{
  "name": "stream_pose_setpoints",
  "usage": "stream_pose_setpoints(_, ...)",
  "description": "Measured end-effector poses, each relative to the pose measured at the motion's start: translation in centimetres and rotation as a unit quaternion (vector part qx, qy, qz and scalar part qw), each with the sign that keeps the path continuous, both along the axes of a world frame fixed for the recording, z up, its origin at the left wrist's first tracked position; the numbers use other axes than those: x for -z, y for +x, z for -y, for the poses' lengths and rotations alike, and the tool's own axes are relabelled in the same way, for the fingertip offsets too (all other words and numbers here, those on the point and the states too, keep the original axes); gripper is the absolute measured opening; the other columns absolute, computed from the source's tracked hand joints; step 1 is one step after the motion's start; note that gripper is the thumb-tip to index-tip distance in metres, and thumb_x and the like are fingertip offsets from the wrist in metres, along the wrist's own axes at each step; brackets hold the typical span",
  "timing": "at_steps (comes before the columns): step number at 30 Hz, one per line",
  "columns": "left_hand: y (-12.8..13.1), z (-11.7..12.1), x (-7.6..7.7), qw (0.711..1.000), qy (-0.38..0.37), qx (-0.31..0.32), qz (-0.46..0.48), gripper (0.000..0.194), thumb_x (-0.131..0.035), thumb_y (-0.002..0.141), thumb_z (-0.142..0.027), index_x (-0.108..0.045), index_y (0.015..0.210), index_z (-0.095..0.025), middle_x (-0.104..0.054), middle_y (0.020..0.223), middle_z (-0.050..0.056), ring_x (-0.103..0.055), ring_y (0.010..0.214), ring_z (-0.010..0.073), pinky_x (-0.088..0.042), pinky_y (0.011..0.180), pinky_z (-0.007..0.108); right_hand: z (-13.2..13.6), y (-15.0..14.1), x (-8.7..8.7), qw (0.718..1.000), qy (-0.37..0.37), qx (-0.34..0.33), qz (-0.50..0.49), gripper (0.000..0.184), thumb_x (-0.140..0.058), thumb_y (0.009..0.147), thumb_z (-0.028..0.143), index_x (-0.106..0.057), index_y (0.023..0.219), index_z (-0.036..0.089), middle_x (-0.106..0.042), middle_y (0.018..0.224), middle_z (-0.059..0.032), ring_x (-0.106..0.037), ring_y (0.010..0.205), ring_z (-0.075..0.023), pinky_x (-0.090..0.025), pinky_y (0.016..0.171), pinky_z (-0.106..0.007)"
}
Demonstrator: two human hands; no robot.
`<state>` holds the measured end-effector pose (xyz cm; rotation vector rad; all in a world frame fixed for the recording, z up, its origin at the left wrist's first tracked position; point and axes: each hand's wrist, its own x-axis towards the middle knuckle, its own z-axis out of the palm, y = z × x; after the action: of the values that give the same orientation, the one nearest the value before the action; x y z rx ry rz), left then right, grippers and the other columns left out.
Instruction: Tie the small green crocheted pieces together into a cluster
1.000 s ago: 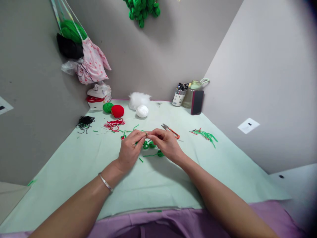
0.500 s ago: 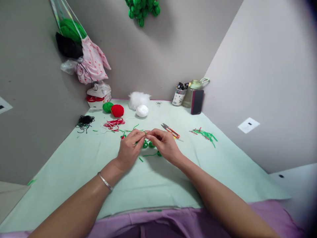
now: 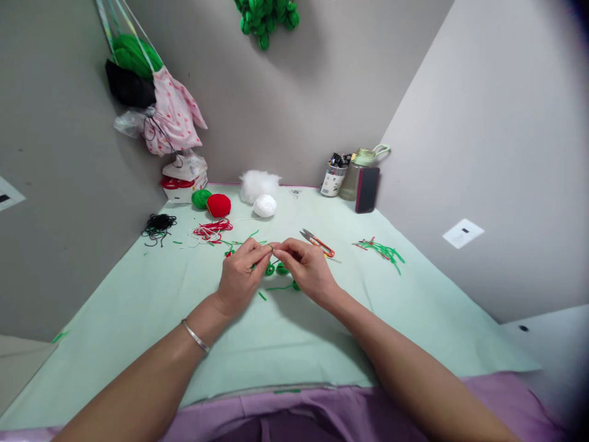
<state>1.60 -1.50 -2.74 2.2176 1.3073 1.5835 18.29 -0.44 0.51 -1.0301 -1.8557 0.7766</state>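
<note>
My left hand [image 3: 242,273] and my right hand [image 3: 307,267] meet fingertip to fingertip above the table, both closed in a pinch. Between them shows a tiny bit of green yarn [image 3: 272,249], mostly hidden by the fingers. Below and behind the fingertips lie small green yarn balls [image 3: 282,268], one with a loose green tail [image 3: 279,288]. A small red and green piece [image 3: 229,252] rests just left of my left hand. Beyond my right hand lie orange-handled thread snips [image 3: 322,244], blades pointing up and left.
Green [image 3: 201,198], red [image 3: 218,205] and white yarn balls [image 3: 264,206] stand at the back, near fluffy white stuffing [image 3: 259,185]. Black yarn [image 3: 159,227] lies left, cut green strands [image 3: 381,250] right. A phone [image 3: 367,190] leans against a bottle [image 3: 350,181] beside a pen cup [image 3: 333,180].
Both hands stay in nearly the same place, with only slight shifts at the fingertips. The small green balls beneath are a little more covered by my right hand.
</note>
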Motion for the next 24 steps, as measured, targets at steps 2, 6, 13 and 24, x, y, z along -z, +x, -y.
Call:
stream_pose_setpoints(2, 0.0, 0.0, 0.0, 1.0, 0.001, -0.004, -0.004, 0.023, -0.054, 0.098, -0.024, -0.076, 0.097, -0.021, -0.055, 0.075, 0.0, -0.054, 0.065, 0.0115, -0.043, 0.062, 0.023, 0.0, 0.0, 0.0, 1.0, 0.003, 0.001, 0.004, 0.021, -0.058, 0.092, 0.033, -0.07, 0.083, 0.018, -0.057, 0.063, 0.0018, -0.043, 0.057, -0.0114, -0.033, 0.056, -0.025)
stream_pose_setpoints(6, 0.1, 0.0, 0.0, 1.0, 0.003, -0.007, -0.009, 0.023, -0.054, 0.098, -0.024, -0.076, 0.098, -0.02, -0.057, 0.076, 0.0, -0.055, 0.066, 0.0115, -0.043, 0.063, 0.023, 0.0, 0.1, 0.0, 1.0, 0.006, 0.003, 0.019, 0.019, -0.059, 0.092, 0.031, -0.07, 0.083, 0.019, -0.058, 0.064, 0.0016, -0.047, 0.058, -0.0119, -0.034, 0.058, -0.025)
stream_pose_setpoints(13, 0.0, -0.1, 0.3, 0.999, -0.013, -0.003, -0.03, 0.024, -0.052, 0.098, -0.021, -0.075, 0.1, -0.02, -0.061, 0.083, 0.002, -0.06, 0.074, 0.0133, -0.047, 0.069, 0.024, -0.4, 0.0, 0.4, 0.999, 0.015, 0.0, 0.05, 0.015, -0.059, 0.092, 0.026, -0.069, 0.084, 0.019, -0.058, 0.064, 0.0021, -0.047, 0.059, -0.012, -0.034, 0.059, -0.025)
stream_pose_setpoints(24, -0.5, -0.5, 0.7, 0.983, -0.001, -0.023, -0.18, 0.026, -0.048, 0.098, -0.015, -0.072, 0.107, -0.019, -0.063, 0.13, 0.013, -0.055, 0.12, 0.029, -0.049, 0.1, 0.049, -1.8, 0.3, 1.6, 0.997, -0.047, -0.005, 0.062, 0.018, -0.059, 0.089, 0.027, -0.063, 0.075, 0.018, -0.051, 0.06, 0.0028, -0.043, 0.058, -0.0119, -0.032, 0.056, -0.024)
